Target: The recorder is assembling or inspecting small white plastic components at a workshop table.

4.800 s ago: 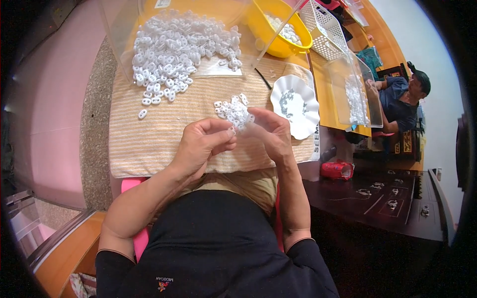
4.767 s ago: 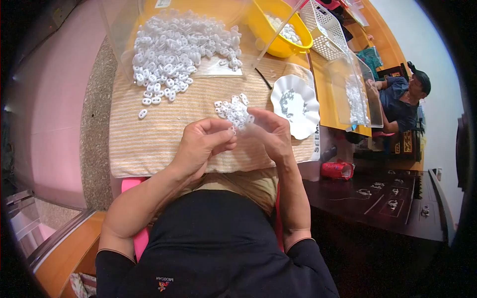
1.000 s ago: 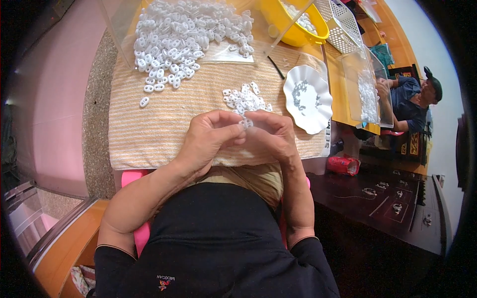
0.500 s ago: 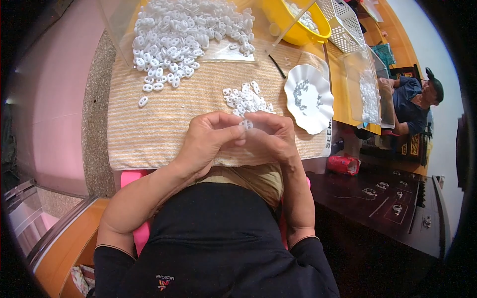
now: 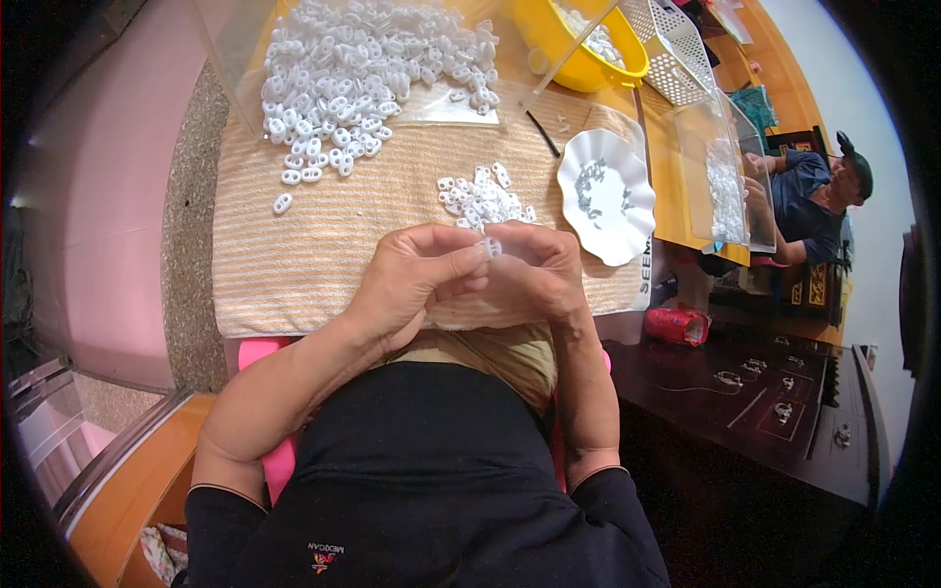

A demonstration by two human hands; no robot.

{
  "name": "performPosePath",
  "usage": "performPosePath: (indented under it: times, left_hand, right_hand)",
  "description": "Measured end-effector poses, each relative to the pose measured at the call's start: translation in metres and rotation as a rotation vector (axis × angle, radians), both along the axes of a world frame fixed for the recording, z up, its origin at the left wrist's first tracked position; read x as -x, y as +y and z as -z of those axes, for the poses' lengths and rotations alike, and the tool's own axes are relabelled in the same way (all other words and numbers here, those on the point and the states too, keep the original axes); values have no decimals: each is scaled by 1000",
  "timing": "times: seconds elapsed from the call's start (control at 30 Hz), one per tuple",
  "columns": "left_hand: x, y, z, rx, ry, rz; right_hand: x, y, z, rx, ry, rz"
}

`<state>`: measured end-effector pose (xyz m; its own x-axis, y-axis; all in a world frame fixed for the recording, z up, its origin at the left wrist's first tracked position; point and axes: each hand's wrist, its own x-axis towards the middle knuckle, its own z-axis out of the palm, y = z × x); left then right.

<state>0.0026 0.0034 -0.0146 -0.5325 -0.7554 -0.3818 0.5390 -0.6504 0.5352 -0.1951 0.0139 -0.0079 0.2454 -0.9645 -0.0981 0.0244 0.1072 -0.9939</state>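
Between my fingertips, close above the towel, is a small white two-hole plastic piece (image 5: pixel 493 248). My left hand (image 5: pixel 417 274) pinches it from the left with thumb and forefinger. From the other side my right hand (image 5: pixel 549 269) closes its fingertips on the same piece. Just beyond my fingers lies a small heap of white plastic pieces (image 5: pixel 487 196). A white wavy-rimmed plate (image 5: pixel 635 223) at the right holds many tiny grey parts (image 5: pixel 596 186), too small to make out. At the far left spreads a large pile of white two-hole pieces (image 5: pixel 338 73).
A striped towel (image 5: pixel 294 265) covers the table. Beside the plate lies a thin black stick (image 5: pixel 543 133). A yellow basin (image 5: pixel 588 71) and a white perforated basket (image 5: pixel 676 59) stand at the far right. A person (image 5: pixel 814 196) sits there by a clear bin (image 5: pixel 698 181).
My hands stay together and have shifted very slightly to the right. The white piece between the fingertips has turned a little. The person at the right has moved their hands.
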Motion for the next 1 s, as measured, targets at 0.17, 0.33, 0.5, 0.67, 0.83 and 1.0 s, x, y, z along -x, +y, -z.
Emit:
performPosePath:
  times: [0.17, 0.33, 0.5, 0.67, 0.83, 1.0]
  left_hand:
    - [0, -1, 1, -19, 38, 6]
    - [-1, 0, 2, -13, 43, 27]
    - [0, 2, 2, -21, 47, 39]
    - [1, -1, 5, -9, 42, 30]
    - [-1, -4, 0, 13, 124, 94]
    - [-2, -4, 1, 38, 149, 117]
  right_hand:
    - [-3, 2, -5, -46, -23, 43]
    - [-6, 4, -8, -48, -38, 58]
    - [-4, 6, -5, -12, -44, 34]
    - [-8, 6, -8, -34, -32, 43]
    - [-1, 2, 2, 79, -49, -32]
    - [-3, -1, 5, 196, -74, -51]
